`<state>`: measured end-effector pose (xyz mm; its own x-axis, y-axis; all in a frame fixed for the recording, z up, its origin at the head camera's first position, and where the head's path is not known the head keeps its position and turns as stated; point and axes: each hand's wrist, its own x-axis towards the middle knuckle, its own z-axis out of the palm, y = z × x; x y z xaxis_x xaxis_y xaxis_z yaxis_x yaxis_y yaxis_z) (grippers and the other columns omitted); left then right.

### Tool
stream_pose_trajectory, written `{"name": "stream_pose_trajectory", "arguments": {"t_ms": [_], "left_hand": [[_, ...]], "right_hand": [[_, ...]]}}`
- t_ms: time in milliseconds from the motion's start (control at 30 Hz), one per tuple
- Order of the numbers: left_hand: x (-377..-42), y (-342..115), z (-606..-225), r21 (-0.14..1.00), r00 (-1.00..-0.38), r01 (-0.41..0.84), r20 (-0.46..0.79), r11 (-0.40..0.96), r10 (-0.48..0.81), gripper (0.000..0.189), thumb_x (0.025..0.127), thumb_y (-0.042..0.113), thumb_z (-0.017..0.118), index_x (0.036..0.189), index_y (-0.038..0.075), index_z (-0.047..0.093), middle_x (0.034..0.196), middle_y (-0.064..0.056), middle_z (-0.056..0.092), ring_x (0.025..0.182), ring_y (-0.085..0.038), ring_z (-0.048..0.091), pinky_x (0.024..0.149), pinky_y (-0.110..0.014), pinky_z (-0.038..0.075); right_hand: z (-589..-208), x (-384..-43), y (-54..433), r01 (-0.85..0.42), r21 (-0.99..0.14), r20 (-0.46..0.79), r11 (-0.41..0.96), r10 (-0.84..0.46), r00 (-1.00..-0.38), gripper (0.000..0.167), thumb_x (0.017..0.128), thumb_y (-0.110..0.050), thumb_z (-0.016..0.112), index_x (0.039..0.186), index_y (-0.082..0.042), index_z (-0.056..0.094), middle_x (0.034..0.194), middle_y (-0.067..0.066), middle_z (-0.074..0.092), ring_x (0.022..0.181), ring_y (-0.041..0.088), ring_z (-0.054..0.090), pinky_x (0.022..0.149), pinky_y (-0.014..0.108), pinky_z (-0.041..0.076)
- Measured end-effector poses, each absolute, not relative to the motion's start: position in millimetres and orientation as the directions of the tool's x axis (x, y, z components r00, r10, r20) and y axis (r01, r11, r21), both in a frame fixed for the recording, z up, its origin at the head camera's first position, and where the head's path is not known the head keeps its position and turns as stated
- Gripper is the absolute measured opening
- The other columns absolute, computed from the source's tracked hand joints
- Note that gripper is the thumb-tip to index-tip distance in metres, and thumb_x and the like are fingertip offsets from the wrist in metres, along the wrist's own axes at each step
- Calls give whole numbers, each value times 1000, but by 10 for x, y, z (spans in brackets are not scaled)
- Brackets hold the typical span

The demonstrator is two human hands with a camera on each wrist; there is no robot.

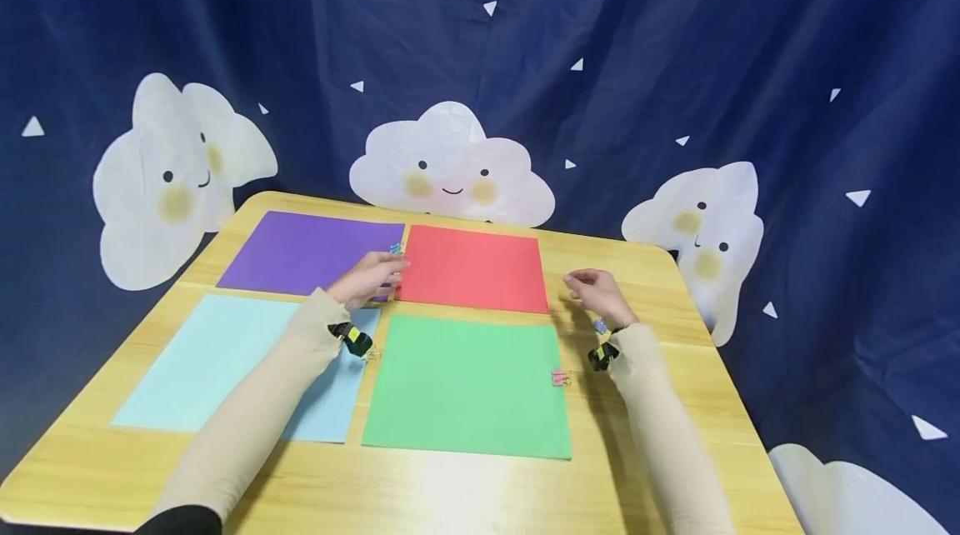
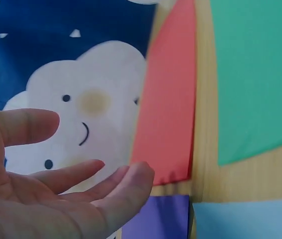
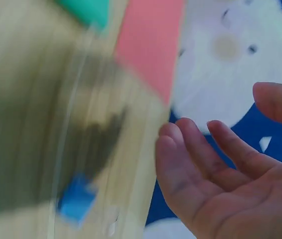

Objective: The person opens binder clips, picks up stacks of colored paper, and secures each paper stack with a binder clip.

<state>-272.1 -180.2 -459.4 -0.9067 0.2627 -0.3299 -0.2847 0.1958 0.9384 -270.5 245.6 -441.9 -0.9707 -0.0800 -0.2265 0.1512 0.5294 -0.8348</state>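
My left hand (image 1: 369, 278) hovers over the gap between the purple sheet (image 1: 300, 256) and the red sheet (image 1: 472, 270). Its fingers are relaxed and hold nothing, as the left wrist view shows. To the right of the red sheet, my right hand (image 1: 600, 295) is held above bare wood, its fingers slightly bent with nothing between them. Under that wrist lies a blue binder clip (image 1: 600, 326), blurred in the right wrist view. A teal clip (image 1: 396, 248) sits at the purple sheet's right edge, partly beside my left fingers.
Nearer the front lie a light blue sheet (image 1: 202, 360) and a green sheet (image 1: 468, 389). A pink binder clip (image 1: 561, 378) is at the green sheet's right edge, a pale clip (image 1: 372, 355) at the light blue one's. Behind the wooden table (image 1: 465, 497) hangs a dark blue curtain (image 1: 420, 35).
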Motion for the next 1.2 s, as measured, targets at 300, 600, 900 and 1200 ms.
{"name": "stream_pose_trajectory", "arguments": {"t_ms": [300, 600, 900, 1200], "left_hand": [[-2931, -1581, -4637, 799, -946, -176, -300, 575, 127, 58, 108, 27, 49, 156, -4, 38, 106, -15, 68, 65, -10, 56, 81, -29, 55], [-2935, -1251, -4641, 564, -965, -28, -230, 825, 125, 34, 98, 18, 50, 65, 12, 50, 71, -6, 55, 69, -24, 52, 75, -36, 46], [-2700, -1000, -4649, 389, -956, -23, -278, 921, 94, 33, 106, 30, 53, 116, 0, 62, 146, -38, 42, 138, -52, 30, 107, -61, 40], [-2670, -888, -4683, 323, -964, -13, -255, 946, 74, 67, 104, 42, 60, 149, -5, 43, 154, -38, 35, 146, -52, 30, 113, -61, 42]], "right_hand": [[-4558, -2642, 2915, 151, -661, -219, 735, 3, -976, 56, 108, -31, 52, 146, 10, 48, 145, 34, 52, 130, 46, 56, 108, 58, 50], [-4643, -2555, 3135, 189, -593, -284, 783, 16, -959, 48, 104, -29, 60, 131, 11, 58, 129, 31, 61, 107, 38, 64, 91, 49, 57], [-4737, -2579, 3224, 229, -685, -270, 691, 51, -961, 31, 101, -24, 67, 95, 6, 73, 66, 5, 68, 54, 12, 58, 56, 28, 51], [-4774, -2657, 3214, 268, -697, -312, 665, 55, -948, 31, 101, -24, 67, 91, 5, 72, 57, 1, 61, 49, 12, 54, 51, 27, 47]]}}
